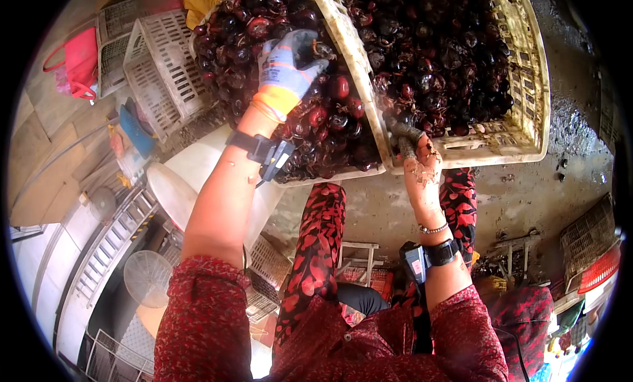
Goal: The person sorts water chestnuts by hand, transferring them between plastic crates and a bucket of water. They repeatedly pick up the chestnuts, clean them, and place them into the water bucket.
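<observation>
My left hand (287, 68), in a grey-blue glove with an orange cuff, reaches over a heap of shiny dark-red round bulbs (316, 116) in the left crate (356, 49). Its thumb and forefinger stand apart among the bulbs, with a brown root-like scrap near their tips. Bare at the palm and stuck with brown flakes, my right hand (421, 159) is at the near rim of the right crate (491, 151). Its fingers look dark grey and are bent in; whatever they hold cannot be made out. More dark-red bulbs (435, 65) fill that right crate.
Off-white plastic crates (161, 65) stand at the upper left, near a pink bag (80, 62). A large white tub (181, 187) is beside my left forearm. The wet, muddy floor (514, 197) runs around the crates. A dirty crate (587, 233) lies at the far right.
</observation>
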The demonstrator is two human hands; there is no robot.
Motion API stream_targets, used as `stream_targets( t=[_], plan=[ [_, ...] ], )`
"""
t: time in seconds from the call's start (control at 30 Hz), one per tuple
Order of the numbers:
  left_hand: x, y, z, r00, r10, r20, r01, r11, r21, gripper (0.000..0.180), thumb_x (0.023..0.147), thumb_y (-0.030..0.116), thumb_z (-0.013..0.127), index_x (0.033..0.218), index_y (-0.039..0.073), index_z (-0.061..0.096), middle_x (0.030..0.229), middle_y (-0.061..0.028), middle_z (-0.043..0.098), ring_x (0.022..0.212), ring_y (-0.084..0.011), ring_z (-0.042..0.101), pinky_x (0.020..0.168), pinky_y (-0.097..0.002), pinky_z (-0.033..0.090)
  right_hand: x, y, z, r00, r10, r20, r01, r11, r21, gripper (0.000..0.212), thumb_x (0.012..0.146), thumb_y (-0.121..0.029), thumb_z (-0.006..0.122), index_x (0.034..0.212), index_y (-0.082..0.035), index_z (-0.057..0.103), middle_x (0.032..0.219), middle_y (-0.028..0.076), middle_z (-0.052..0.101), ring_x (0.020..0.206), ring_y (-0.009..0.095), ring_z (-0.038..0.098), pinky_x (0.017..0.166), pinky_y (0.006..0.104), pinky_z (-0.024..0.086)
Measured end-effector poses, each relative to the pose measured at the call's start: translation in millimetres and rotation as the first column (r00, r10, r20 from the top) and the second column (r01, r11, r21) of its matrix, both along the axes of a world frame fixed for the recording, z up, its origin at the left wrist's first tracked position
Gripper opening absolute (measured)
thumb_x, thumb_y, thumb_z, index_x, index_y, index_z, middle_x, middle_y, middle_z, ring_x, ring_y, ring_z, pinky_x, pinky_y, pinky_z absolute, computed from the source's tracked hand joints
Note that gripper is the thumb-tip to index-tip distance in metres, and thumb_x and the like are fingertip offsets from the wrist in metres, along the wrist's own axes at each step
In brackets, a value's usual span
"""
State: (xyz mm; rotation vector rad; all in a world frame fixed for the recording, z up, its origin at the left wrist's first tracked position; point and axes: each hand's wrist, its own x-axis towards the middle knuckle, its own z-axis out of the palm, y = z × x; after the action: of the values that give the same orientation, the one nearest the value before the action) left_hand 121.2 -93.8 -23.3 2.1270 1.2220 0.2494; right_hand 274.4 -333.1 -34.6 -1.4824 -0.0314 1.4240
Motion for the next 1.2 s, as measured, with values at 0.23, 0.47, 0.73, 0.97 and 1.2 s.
stream_targets(
  t=[0.23,0.47,0.73,0.97,1.2],
  plan=[
    [-22.2,14.8,36.0,0.987,-0.098,-0.127,0.104,0.994,0.042,0.035,0.077,0.001,0.063,0.111,0.009,0.06,0.107,-0.0045,0.063,0.088,-0.0145,0.056,0.084,-0.028,0.042,-3.1,7.5,2.5,0.998,-0.04,-0.049,0.034,0.993,-0.111,0.042,0.075,0.015,0.037,0.112,0.004,0.053,0.111,0.009,0.057,0.1,0.016,0.055,0.088,0.0249,0.044],
    [-89.2,74.5,39.0,0.903,0.121,-0.412,0.084,0.892,0.445,0.047,0.082,0.016,0.059,0.128,0.01,0.048,0.12,-0.0151,0.055,0.111,-0.0323,0.05,0.099,-0.0391,0.034,-3.9,6.7,4.0,0.989,0.075,0.128,-0.056,0.988,-0.143,0.037,0.077,0.013,0.039,0.111,0.004,0.052,0.112,0.01,0.057,0.099,0.017,0.057,0.09,0.0274,0.045],
    [-55.9,73.1,15.5,0.941,0.137,-0.31,0.053,0.844,0.533,0.063,0.076,0.012,0.06,0.134,0.009,0.036,0.131,-0.0203,0.041,0.12,-0.0408,0.037,0.102,-0.0433,0.032,-1.5,0.0,-7.6,0.999,-0.032,0.013,0.034,0.982,-0.186,0.041,0.074,0.009,0.041,0.113,0.004,0.05,0.107,0.009,0.057,0.089,0.014,0.058,0.073,0.0258,0.052],
    [36.7,42.3,-4.3,0.92,-0.081,-0.384,0.292,0.796,0.53,0.046,0.065,0.032,0.068,0.101,0.005,0.057,0.11,-0.017,0.049,0.108,-0.0349,0.042,0.098,-0.0487,0.03,-9.9,-4.3,-3.2,0.999,-0.019,0.044,0.021,0.998,-0.062,0.038,0.081,0.009,0.038,0.113,-0.005,0.053,0.11,0.004,0.057,0.09,0.014,0.057,0.069,0.0255,0.049],
    [28.4,46.2,-2.9,0.943,-0.085,-0.322,0.267,0.77,0.579,0.037,0.062,0.031,0.07,0.089,0.009,0.058,0.102,-0.0115,0.053,0.103,-0.0308,0.045,0.094,-0.0476,0.031,-6.8,-2.4,1.1,0.991,0.066,0.115,-0.06,0.997,-0.057,0.04,0.077,0.009,0.038,0.113,-0.002,0.054,0.11,0.005,0.057,0.096,0.014,0.056,0.075,0.0246,0.049]
  ],
)
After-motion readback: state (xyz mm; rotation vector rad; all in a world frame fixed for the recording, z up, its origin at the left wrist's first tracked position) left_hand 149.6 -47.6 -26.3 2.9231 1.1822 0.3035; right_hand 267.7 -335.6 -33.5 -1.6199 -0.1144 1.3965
